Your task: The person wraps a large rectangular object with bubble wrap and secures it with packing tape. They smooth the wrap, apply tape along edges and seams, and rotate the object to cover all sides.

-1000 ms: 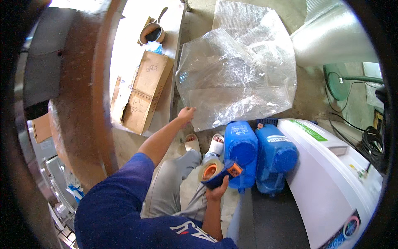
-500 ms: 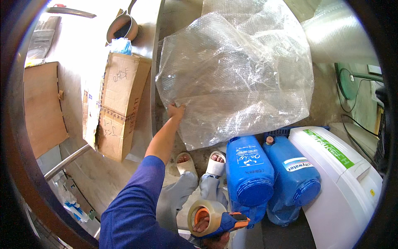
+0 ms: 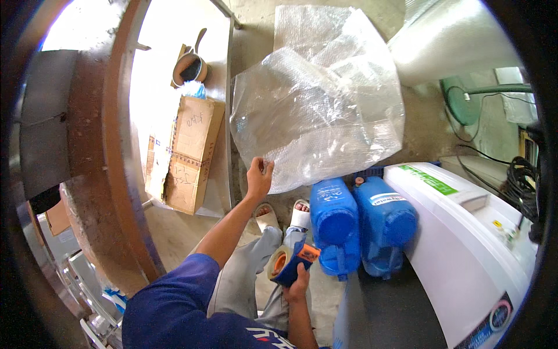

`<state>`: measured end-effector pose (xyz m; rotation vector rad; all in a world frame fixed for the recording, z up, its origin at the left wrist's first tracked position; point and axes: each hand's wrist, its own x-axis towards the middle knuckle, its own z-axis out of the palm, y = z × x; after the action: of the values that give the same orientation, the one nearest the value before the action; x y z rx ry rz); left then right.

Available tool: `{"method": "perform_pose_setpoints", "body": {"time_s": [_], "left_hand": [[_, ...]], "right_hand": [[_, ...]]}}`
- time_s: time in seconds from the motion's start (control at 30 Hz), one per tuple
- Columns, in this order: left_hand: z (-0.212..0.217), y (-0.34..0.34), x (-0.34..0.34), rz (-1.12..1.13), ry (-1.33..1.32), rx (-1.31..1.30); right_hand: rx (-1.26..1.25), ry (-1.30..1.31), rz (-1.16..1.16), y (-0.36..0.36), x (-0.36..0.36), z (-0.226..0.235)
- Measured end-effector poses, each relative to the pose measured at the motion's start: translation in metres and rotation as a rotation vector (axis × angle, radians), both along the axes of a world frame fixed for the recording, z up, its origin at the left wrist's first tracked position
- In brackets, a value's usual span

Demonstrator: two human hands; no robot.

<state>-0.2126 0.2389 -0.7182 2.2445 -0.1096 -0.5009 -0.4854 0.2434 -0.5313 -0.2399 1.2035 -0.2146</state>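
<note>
A: Largest item, at 12 to 1 o'clock: a clear bubble-wrap sheet (image 3: 317, 116), bulging and crumpled, standing on the concrete floor (image 3: 424, 134). Where is it gripped?

B: At its lower left corner, near centre. The left hand (image 3: 258, 174) reaches up to it, fingers pinched together on the sheet's edge.

A: Next in size, at 4 o'clock: a white appliance (image 3: 465, 244) with a green label strip. Just beside it, toward centre, stand two blue jerrycans (image 3: 360, 224), touching one another.

B: At 9 to 10 o'clock lies a brown cardboard box (image 3: 189, 154) against a rusty curved metal rim (image 3: 119, 145); above it, at 11 o'clock, a small pot (image 3: 189, 67) with a handle.

A: And the smallest item?

B: At 6 o'clock, a tape dispenser (image 3: 290, 262), blue with an orange part and a tan roll. The right hand (image 3: 297, 284) holds it from below, fingers wrapped closed around its handle, above the person's grey-trousered knees and sandalled feet (image 3: 285, 214)
</note>
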Motion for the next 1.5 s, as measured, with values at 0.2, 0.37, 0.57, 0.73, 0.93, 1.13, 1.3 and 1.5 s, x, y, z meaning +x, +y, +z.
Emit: {"method": "perform_pose_setpoints", "body": {"time_s": [0.2,0.37,0.57,0.73,0.93,1.13,1.3,1.5], "left_hand": [[0.140,-0.032,-0.031,-0.089,-0.192,-0.064],[0.265,-0.059,-0.055,-0.196,-0.339,-0.133],[0.377,-0.067,-0.068,-0.274,-0.477,-0.235],[0.467,-0.055,-0.078,-0.407,-0.625,-0.363],[0.596,-0.028,-0.108,-0.579,-0.796,-0.483],[0.697,0.015,-0.131,-0.480,-1.010,-0.621],[0.728,0.078,-0.174,-0.382,-1.017,-0.670],[0.768,0.133,-0.234,-0.384,-0.723,-0.582]], "right_hand": [[0.112,0.014,-0.136,0.009,-0.032,-0.014],[0.222,0.053,-0.191,0.010,-0.050,-0.018],[0.122,-0.017,-0.092,-0.007,-0.050,0.016],[0.036,-0.259,-0.158,-0.071,-0.051,0.085],[-0.343,-0.762,-0.210,-0.217,-0.066,0.187],[-1.073,-1.165,0.134,-0.305,-0.017,0.399],[-1.444,-0.897,0.234,-0.283,0.084,0.540],[-2.188,-0.949,0.981,-0.130,0.260,0.683]]}}
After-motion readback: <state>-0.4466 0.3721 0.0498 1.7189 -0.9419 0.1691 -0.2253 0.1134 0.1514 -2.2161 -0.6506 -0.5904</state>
